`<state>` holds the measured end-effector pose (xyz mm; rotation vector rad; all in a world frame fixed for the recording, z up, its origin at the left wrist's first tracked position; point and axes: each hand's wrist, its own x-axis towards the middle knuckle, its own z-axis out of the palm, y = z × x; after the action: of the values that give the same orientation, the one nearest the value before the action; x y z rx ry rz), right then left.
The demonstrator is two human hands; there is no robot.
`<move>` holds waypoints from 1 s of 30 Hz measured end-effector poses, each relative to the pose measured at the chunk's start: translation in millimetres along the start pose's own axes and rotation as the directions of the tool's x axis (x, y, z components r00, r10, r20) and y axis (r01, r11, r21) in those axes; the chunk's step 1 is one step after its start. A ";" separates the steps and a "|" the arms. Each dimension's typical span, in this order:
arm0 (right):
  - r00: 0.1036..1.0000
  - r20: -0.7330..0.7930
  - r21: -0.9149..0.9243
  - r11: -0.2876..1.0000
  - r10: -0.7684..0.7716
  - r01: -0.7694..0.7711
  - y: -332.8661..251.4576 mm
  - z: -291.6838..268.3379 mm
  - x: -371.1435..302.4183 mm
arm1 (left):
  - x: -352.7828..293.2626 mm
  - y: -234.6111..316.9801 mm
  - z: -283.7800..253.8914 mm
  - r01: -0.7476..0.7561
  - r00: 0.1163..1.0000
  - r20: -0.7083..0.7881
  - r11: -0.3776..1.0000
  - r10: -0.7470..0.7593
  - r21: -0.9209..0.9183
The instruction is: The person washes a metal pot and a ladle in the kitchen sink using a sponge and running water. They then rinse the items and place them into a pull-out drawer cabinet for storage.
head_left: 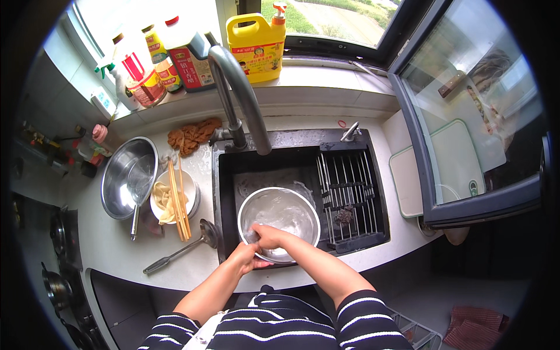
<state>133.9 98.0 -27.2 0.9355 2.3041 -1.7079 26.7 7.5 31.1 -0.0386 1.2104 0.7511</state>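
Note:
A round metal bowl (pixel 303 216) is held over the front part of the black sink (pixel 227 175), wet and whitish inside. My left hand (pixel 247 258) grips its near rim, thumb at the edge and fingers beneath. Inside the bowl, my right hand (pixel 267 237) presses against the left wall with curled fingers. A small pale patch shows by those fingertips; whether it is a cloth, suds or glare is unclear. Above the sink's back edge rises the grey tap (pixel 236 87), its spout pointing down behind the bowl, with no stream visible.
Left of the sink are a ladle (pixel 184 248), a white bowl (pixel 191 192) with chopsticks (pixel 177 201) across it, a metal basin (pixel 111 186) with a strainer and a brown cloth (pixel 195 135). A drain rack (pixel 350 192) spans the sink's right side. An open window (pixel 431 216) juts in at right.

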 end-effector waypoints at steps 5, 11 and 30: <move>0.753 -0.653 -0.115 0.993 -0.084 0.012 -22.3 -21.9 43.0 | -13.4 3.2 13.5 -0.028 0.996 -0.077 0.998 0.032 0.056; 0.661 -0.750 -0.422 0.795 -0.036 -0.435 19.0 -95.3 13.3 | -26.6 15.0 30.6 -0.142 0.960 -0.203 0.961 0.192 0.237; 0.826 -0.306 0.944 0.041 0.474 0.326 82.3 -67.9 -37.2 | 9.6 20.2 14.7 -0.136 0.211 0.197 -0.170 0.957 0.976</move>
<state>225.6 158.2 -54.4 1.8902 0.4768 -3.3567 29.3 33.8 35.8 1.7825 2.3790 0.7695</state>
